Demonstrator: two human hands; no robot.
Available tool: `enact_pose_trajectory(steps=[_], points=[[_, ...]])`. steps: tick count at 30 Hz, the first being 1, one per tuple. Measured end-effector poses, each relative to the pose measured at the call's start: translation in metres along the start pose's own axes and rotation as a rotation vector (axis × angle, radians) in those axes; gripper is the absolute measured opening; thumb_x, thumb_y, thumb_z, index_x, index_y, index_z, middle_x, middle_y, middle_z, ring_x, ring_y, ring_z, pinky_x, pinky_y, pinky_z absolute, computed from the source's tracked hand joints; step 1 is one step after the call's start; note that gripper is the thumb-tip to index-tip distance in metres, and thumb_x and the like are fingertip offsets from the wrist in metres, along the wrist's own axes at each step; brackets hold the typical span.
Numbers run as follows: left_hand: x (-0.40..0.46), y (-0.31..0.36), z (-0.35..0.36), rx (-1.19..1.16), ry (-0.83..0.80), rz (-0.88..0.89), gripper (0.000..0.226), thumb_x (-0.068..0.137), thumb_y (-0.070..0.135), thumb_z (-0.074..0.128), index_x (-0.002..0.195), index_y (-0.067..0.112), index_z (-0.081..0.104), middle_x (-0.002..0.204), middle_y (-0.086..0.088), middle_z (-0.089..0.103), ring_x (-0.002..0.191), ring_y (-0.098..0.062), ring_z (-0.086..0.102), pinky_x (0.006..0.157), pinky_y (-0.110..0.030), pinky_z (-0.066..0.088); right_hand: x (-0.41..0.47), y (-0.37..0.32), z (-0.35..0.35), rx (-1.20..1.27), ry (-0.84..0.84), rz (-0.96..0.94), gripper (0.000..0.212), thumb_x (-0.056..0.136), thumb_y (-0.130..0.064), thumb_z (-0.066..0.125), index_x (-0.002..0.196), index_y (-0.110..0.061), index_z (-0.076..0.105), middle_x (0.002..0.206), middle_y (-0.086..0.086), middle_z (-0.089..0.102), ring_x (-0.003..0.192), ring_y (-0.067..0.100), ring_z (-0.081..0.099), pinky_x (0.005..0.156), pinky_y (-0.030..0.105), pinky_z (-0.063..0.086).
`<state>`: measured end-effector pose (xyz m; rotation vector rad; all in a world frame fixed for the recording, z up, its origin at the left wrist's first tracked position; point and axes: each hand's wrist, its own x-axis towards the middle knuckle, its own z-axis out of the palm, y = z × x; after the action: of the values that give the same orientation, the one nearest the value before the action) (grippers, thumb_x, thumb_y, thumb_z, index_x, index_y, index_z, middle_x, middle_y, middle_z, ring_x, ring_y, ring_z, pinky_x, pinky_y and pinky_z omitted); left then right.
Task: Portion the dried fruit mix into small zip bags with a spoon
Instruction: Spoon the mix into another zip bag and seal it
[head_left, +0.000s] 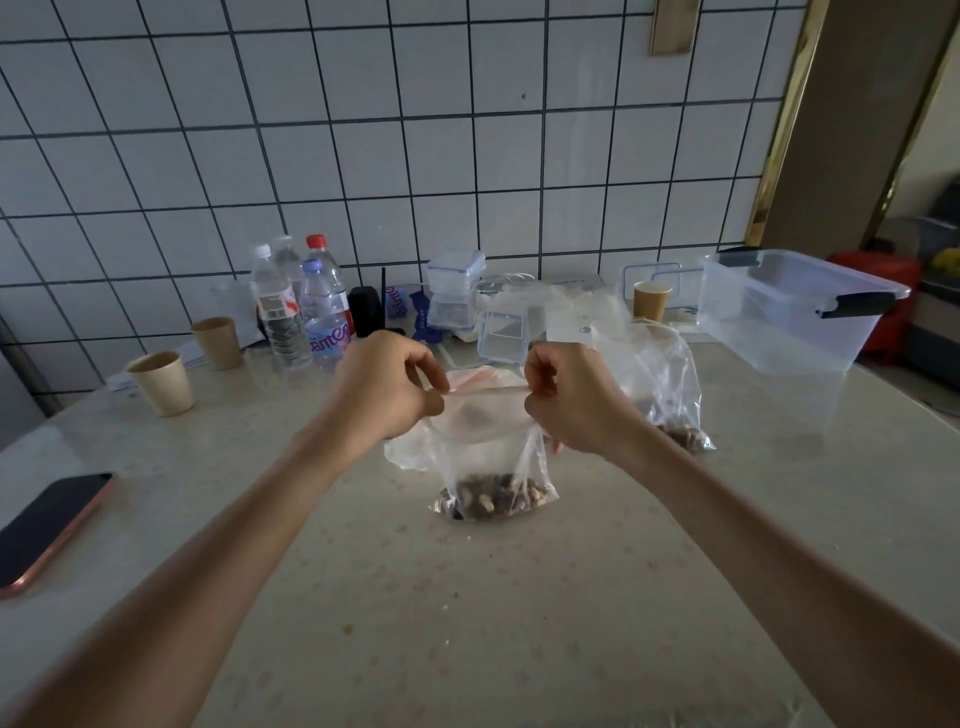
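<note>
A small clear zip bag (491, 467) stands upright in the middle of the table, with dried fruit mix (493, 500) filling its bottom. My left hand (387, 387) pinches the left end of the bag's top strip, and my right hand (571, 397) pinches the right end, stretching the strip between them. A larger clear bag (660, 384) with more fruit mix at its base sits behind and to the right. No spoon is visible.
Paper cups (162, 382) (218, 343) and water bottles (298, 306) stand at the back left. A phone (49, 527) lies at the left edge. Small lidded boxes (454, 291), another cup (652, 301) and a big clear tub (789, 312) line the back right.
</note>
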<state>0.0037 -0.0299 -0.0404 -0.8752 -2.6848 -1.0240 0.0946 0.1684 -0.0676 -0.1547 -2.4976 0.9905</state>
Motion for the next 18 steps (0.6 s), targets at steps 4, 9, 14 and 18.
enact_pose_trajectory(steps=[4, 9, 14, 18], points=[[-0.005, -0.004, 0.005, 0.292, 0.125, 0.144, 0.019, 0.086, 0.016, 0.08, 0.089, 0.02, 0.061, 0.074, 0.003, 0.065, 0.067, -0.018, 0.063, 0.062, -0.033, 0.053, -0.001, -0.004, 0.001, -0.135, -0.004, 0.082, 0.016, 0.095, -0.005, 0.058, 0.084, -0.016, 0.051, 0.065, 0.003, 0.064, 0.045, 0.023, 0.066, 0.046, 0.035, 0.05], [-0.009, 0.002, 0.005, -0.399, -0.319, -0.316, 0.031, 0.104, 0.034, 0.062, 0.101, 0.004, 0.065, 0.079, -0.011, 0.075, 0.07, -0.025, 0.079, 0.061, -0.039, 0.065, -0.007, -0.004, -0.02, 0.407, -0.238, 0.43, 0.022, 0.099, -0.021, 0.07, 0.088, -0.004, 0.061, 0.054, 0.006, 0.067, 0.043, 0.021, 0.066, 0.036, 0.016, 0.044], [-0.007, -0.008, -0.003, -0.931, -0.523, -0.379, 0.041, 0.081, 0.026, 0.083, 0.114, 0.003, 0.076, 0.103, -0.011, 0.08, 0.096, -0.023, 0.079, 0.073, -0.035, 0.063, -0.004, 0.003, -0.03, 0.75, -0.326, 0.367, 0.025, 0.093, -0.013, 0.075, 0.109, 0.006, 0.073, 0.089, 0.013, 0.075, 0.079, 0.026, 0.075, 0.063, 0.033, 0.061], [-0.011, -0.016, 0.004, -1.07, -0.443, -0.389, 0.025, 0.07, 0.016, 0.086, 0.095, 0.013, 0.084, 0.094, -0.009, 0.079, 0.085, -0.015, 0.078, 0.07, -0.029, 0.063, -0.004, 0.008, -0.031, 0.863, -0.294, 0.372, 0.031, 0.076, -0.014, 0.083, 0.101, 0.003, 0.078, 0.092, 0.017, 0.077, 0.077, 0.027, 0.077, 0.064, 0.03, 0.062]])
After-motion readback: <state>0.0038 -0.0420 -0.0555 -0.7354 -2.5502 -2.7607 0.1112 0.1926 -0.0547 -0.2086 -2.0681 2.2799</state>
